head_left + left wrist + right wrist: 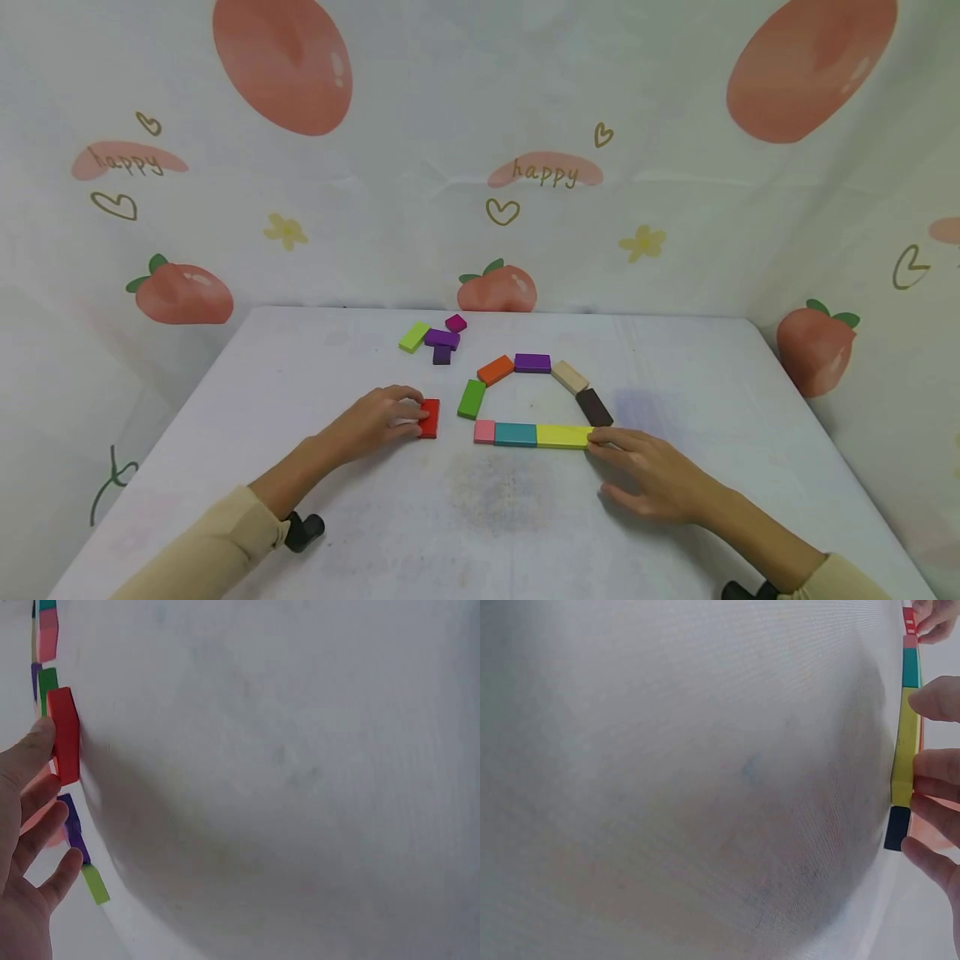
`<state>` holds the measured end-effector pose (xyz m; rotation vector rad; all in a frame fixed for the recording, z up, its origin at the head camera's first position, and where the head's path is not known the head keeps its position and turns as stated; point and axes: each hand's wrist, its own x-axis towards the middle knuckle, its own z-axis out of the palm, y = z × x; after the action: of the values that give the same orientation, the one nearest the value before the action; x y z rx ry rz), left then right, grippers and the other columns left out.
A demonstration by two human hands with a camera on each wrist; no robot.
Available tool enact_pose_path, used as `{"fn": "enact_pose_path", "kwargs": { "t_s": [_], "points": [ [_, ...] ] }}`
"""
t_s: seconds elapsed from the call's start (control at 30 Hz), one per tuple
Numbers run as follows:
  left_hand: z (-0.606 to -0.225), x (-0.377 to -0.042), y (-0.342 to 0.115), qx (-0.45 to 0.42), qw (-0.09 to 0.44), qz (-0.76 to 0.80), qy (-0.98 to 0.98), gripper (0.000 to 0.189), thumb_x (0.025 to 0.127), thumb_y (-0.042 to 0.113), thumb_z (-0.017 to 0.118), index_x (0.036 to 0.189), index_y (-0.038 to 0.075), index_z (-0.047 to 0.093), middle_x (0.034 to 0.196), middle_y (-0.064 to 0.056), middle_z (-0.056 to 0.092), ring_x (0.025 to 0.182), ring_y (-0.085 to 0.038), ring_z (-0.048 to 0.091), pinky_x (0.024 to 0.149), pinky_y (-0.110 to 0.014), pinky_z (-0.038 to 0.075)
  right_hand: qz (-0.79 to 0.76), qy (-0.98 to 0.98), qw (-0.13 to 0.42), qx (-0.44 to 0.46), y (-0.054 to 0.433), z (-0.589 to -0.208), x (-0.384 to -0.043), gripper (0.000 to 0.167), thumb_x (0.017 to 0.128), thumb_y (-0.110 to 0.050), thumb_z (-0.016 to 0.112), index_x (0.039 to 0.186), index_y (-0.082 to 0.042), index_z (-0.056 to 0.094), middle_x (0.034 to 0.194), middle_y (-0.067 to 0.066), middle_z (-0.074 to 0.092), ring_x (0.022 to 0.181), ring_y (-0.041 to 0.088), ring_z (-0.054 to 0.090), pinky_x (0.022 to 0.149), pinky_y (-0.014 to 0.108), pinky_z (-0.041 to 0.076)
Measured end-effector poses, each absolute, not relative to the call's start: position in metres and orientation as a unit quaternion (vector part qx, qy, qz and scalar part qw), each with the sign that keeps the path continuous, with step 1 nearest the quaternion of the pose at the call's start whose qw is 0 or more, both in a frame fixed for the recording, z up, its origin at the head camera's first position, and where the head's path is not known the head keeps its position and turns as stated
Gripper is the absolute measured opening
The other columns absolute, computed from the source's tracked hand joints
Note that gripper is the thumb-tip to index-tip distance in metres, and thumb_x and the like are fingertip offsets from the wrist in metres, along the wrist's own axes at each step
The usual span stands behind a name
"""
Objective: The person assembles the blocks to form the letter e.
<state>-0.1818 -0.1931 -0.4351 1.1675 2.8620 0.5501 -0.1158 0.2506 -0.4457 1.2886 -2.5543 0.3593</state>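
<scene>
My left hand (386, 421) pinches a flat red block (430, 419) lying left of a ring of coloured blocks; in the left wrist view its thumb and fingertips meet that red block (66, 736). My right hand (648, 471) has its fingertips at the right end of a long yellow block (562, 437), with the thumb apart from it in the head view. A teal block (515, 435) and a small pink block (484, 432) continue the yellow one's row leftward. Above the row arch green (471, 399), orange (496, 370), purple (532, 363), beige (570, 377) and dark brown (595, 407) blocks.
Farther back on the white table (360, 525) lie a lime block (414, 337), a purple block (442, 338), a dark purple block (442, 355) and a magenta piece (456, 322). A peach-printed curtain (405, 200) hangs behind the table's far edge.
</scene>
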Motion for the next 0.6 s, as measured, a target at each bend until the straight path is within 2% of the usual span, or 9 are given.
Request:
{"fn": "enact_pose_path", "kwargs": {
  "t_s": [0.37, 0.6],
  "points": [
    [-0.433, -0.173, -0.182, 0.4, -0.009, 0.172, 0.9, 0.027, 0.084, 0.023, 0.082, 0.108, 0.012, 0.079, 0.112, -0.005, 0.068, 0.104, -0.021, 0.063, 0.09, -0.041, 0.055, 0.124, -0.876, 0.134, 0.446, 0.251, -0.445, -0.117, 0.048, 0.079, -0.027, 0.08, 0.12, -0.002, 0.07, 0.128, 0.01, 0.062, 0.115, 0.026, 0.062, 0.086, 0.046, 0.056],
    [-0.433, -0.171, -0.177, 0.41, -0.006, 0.173, 0.896, 0.029, 0.084, 0.026, 0.081, 0.11, 0.012, 0.078, 0.112, -0.006, 0.068, 0.104, -0.021, 0.063, 0.089, -0.038, 0.056, 0.12, -0.877, 0.129, 0.446, 0.252, -0.445, -0.116, 0.047, 0.082, -0.027, 0.078, 0.12, -0.002, 0.069, 0.128, 0.01, 0.062, 0.115, 0.026, 0.062, 0.087, 0.046, 0.056]
  ]
}}
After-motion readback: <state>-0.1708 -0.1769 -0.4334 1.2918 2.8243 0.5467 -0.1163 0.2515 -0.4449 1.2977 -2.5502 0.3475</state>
